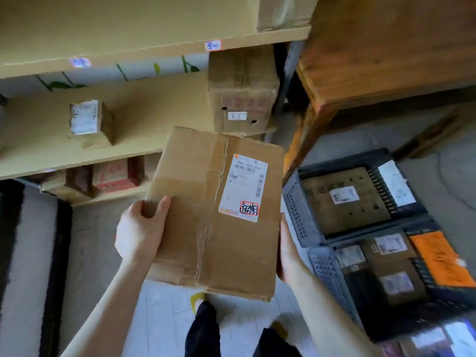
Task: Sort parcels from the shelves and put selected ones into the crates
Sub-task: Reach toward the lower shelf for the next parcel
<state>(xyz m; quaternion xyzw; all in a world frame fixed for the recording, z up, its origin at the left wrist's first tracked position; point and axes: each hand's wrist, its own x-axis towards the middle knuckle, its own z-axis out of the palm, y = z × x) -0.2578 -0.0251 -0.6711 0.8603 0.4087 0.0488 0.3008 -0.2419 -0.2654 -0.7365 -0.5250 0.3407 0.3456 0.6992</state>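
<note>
As left hand (140,229) and right hand (288,251) clamp its edges, creased brown parcel (206,215), red-stamped white label (244,186).

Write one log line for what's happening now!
left hand: grips cardboard box | right hand: on its right edge | crates: hold parcels

Parcel (206,215) between left grip (140,233) and right grip (288,253); shelves (141,119) beyond both; crates (298,210) on floor (360,135), right of right grip.

A flat brown cardboard parcel (203,220), taped, white label (243,188) up, is held tilted at centre; two dark grey perforated plastic crates (301,212), lower right, contain labelled boxes (342,202).
</note>
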